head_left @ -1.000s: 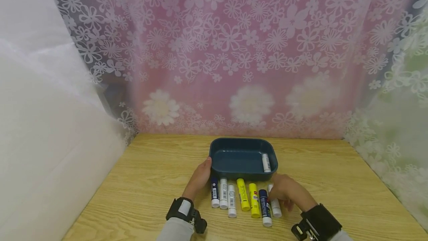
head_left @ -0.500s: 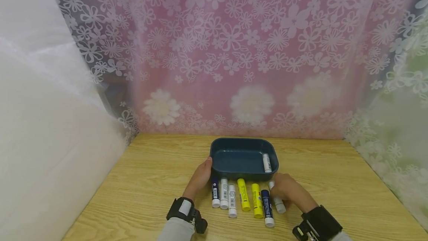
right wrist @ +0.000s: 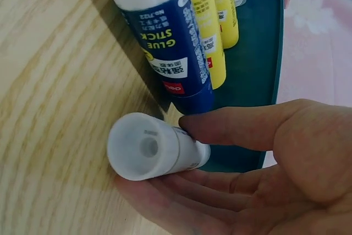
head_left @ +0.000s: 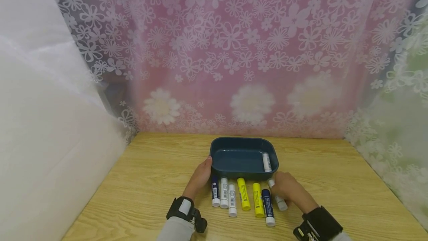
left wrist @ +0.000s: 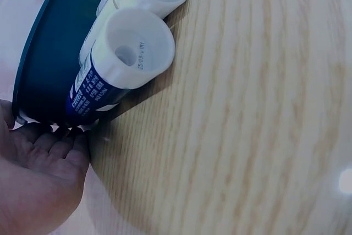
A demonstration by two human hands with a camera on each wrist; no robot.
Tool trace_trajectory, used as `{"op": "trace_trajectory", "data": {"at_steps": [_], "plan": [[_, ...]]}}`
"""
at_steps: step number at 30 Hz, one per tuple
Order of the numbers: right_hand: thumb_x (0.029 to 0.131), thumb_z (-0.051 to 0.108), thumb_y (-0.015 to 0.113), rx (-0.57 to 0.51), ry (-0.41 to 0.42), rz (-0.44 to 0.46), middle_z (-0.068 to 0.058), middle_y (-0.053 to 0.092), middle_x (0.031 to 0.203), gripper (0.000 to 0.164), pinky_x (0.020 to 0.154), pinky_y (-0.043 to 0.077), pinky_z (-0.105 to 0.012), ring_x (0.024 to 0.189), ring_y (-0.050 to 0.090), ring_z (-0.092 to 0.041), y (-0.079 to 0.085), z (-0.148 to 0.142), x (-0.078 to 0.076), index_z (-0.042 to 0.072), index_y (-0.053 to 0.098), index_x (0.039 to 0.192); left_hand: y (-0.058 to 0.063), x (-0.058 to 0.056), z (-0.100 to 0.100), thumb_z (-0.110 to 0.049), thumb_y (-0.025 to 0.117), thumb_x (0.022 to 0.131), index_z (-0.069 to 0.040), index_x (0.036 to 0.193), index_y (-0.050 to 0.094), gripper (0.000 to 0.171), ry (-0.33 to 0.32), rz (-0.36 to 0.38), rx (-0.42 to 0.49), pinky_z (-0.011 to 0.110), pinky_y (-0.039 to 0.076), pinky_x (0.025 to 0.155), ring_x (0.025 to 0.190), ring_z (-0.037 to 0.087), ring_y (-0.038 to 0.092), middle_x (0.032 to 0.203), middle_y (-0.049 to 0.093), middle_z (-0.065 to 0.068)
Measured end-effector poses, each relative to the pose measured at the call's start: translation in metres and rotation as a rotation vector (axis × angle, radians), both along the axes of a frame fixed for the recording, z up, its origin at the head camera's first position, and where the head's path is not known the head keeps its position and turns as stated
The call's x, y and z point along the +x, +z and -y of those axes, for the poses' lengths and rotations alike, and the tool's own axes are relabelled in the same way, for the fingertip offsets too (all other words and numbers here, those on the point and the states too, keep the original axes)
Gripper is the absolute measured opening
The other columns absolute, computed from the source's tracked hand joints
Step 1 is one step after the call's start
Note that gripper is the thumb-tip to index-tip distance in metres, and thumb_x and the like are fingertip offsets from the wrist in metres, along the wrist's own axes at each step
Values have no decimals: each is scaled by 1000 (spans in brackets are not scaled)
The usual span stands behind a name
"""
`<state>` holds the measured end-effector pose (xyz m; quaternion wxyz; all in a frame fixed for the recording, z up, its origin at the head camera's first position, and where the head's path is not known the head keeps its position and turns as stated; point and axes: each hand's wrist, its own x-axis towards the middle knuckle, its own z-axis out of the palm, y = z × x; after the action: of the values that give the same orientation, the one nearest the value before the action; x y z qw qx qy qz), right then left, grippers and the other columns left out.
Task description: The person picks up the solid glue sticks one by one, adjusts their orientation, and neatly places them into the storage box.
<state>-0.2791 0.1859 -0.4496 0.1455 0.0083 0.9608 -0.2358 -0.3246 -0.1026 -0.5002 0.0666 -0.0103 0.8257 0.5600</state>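
Observation:
My left hand (head_left: 201,174) grips the left end of a dark teal box (head_left: 240,176), thumb at the rim and fingers low on its side. A white glue stick (head_left: 266,162) lies inside the box at the right. My right hand (head_left: 287,187) holds another white glue stick (right wrist: 157,147) between thumb and fingers, just in front of the box's right corner. Beside it lies a navy glue stick (head_left: 268,207) with a white end. Two yellow glue sticks (head_left: 258,200) lie further left. Two white glue sticks (head_left: 232,201) and a navy one (head_left: 215,192) lie nearest my left hand.
The wood-grain table (head_left: 143,189) carries everything. A pink floral curtain (head_left: 240,66) hangs along its back edge. White sheeting (head_left: 50,122) stands at the left, and a pale floral sheet (head_left: 394,140) at the right.
The white glue stick at my right hand has swung its near end rightward. The navy stick beside it and the neighbouring yellow one have shifted slightly right. My left hand stays on the box.

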Motion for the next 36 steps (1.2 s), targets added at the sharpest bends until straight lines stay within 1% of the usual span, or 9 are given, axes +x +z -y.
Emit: {"op": "trace_trajectory", "data": {"at_steps": [7, 16, 23, 30, 36], "plan": [[86, 6, 66, 4, -14, -25, -17, 57, 78, 21, 47, 58, -33, 61, 65, -25, -3, -1, 0, -11, 57, 95, -2, -1, 0, -46, 24, 111, -4, 154, 41, 62, 1, -60, -30, 59, 25, 122, 150, 41, 32, 159, 41, 18], [86, 5, 66, -12, -16, -14, -17, 58, 80, 23, 48, 58, -33, 62, 65, -25, -2, -1, 1, -12, 57, 99, -2, -1, 0, -47, 24, 111, -5, 154, 42, 62, 11, -54, -41, 59, 25, 122, 150, 41, 33, 159, 41, 17], [86, 5, 66, -9, -14, -34, -16, 58, 78, 21, 47, 58, -33, 62, 64, -24, -3, 0, 1, -11, 57, 96, -2, -1, 2, -47, 24, 111, -5, 155, 41, 63, -5, -57, -44, 59, 25, 122, 150, 41, 32, 160, 40, 17], [84, 6, 67, 4, -17, -41, -16, 58, 79, 22, 46, 57, -33, 63, 64, -24, -3, -1, 0, -10, 58, 96, -1, -1, 2, -47, 24, 111, -5, 155, 41, 63, -1, -51, -16, 59, 24, 123, 151, 40, 31, 161, 39, 17], [86, 8, 68, 14, -17, -37, -16, 58, 79, 23, 47, 58, -34, 65, 64, -24, 3, -2, 2, -10, 58, 97, -1, -1, 1, -49, 25, 111, -6, 155, 40, 64, 4, -27, 5, 59, 23, 123, 152, 39, 30, 162, 38, 15]]}}
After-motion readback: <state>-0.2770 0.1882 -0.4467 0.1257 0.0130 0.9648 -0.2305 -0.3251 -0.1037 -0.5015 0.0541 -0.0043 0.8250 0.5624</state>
